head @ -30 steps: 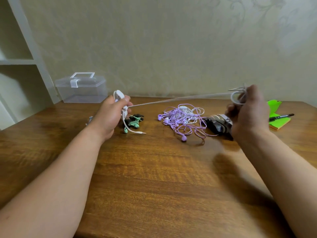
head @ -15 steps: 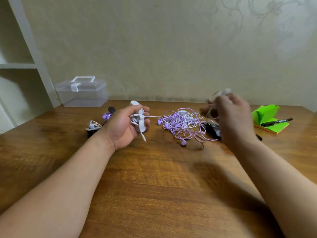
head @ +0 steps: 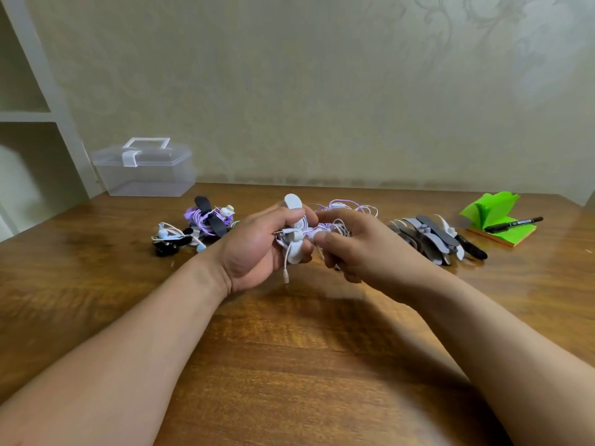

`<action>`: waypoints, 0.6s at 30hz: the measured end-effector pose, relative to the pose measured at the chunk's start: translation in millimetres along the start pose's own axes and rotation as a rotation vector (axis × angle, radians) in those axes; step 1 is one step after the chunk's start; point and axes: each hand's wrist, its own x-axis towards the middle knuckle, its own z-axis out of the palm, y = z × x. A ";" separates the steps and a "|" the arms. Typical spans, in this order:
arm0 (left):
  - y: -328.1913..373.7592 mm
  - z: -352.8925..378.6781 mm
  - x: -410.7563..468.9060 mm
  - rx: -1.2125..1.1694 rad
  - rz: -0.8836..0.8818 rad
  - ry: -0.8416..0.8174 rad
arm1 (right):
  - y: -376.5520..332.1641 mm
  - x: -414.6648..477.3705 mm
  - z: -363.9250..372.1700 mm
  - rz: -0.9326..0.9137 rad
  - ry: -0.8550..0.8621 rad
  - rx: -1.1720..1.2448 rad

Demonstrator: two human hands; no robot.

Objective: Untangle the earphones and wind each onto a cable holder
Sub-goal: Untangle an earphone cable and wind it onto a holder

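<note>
My left hand (head: 257,249) grips a white cable holder (head: 294,231) with white earphone cable wound round its middle; the jack end hangs below it. Close against it on the right, my right hand (head: 351,247) pinches the loose white earphone cable (head: 338,227). Both hands hover just above the wooden table (head: 289,365). Behind them lies a tangle of purple earphones (head: 347,206), mostly hidden. To the left sit a purple earphone wound on a black holder (head: 209,217) and white and blue ones on another black holder (head: 169,241).
A row of spare grey, black and white cable holders (head: 425,236) lies right of my hands. Further right are a green sticky-note pad (head: 495,220) with a black marker (head: 513,224) on it. A clear lidded plastic box (head: 145,169) stands at the back left by a white shelf (head: 29,114).
My hands have come together from wide apart. The long stretched white cable is now gathered close to the holder, and the camera has moved closer to the table.
</note>
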 end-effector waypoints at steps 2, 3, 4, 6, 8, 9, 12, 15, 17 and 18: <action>-0.6 1.9 -0.2 0.023 0.010 0.023 | 0.0 -1.4 -1.7 -0.047 0.040 -0.094; -0.7 2.8 -1.1 0.031 0.014 0.031 | 0.2 -1.7 -2.0 -0.082 0.062 -0.156; -0.5 3.2 -1.7 0.040 0.017 0.036 | -0.2 -1.8 -1.4 -0.111 0.078 -0.203; -0.6 4.6 -3.0 0.066 0.016 0.030 | 1.4 -0.6 -1.0 -0.120 0.106 -0.239; -0.5 5.3 -4.0 0.079 0.009 0.014 | 2.6 0.1 -1.8 -0.080 0.106 -0.243; -0.5 5.1 -4.1 0.084 0.001 0.000 | 2.4 -0.4 -2.4 -0.067 0.091 -0.242; -0.7 4.1 -4.9 0.097 -0.023 -0.042 | -0.8 -2.2 -1.5 -0.091 0.086 -0.232; -1.1 3.2 -5.3 0.142 -0.039 -0.024 | -2.3 -1.2 -1.5 -0.067 0.118 -0.139; -1.3 3.2 -5.9 0.170 -0.056 -0.019 | -3.2 -0.5 -2.3 0.000 0.108 -0.003; -1.2 3.1 -6.2 0.178 -0.065 -0.020 | -4.4 -0.3 -3.3 0.037 0.093 0.067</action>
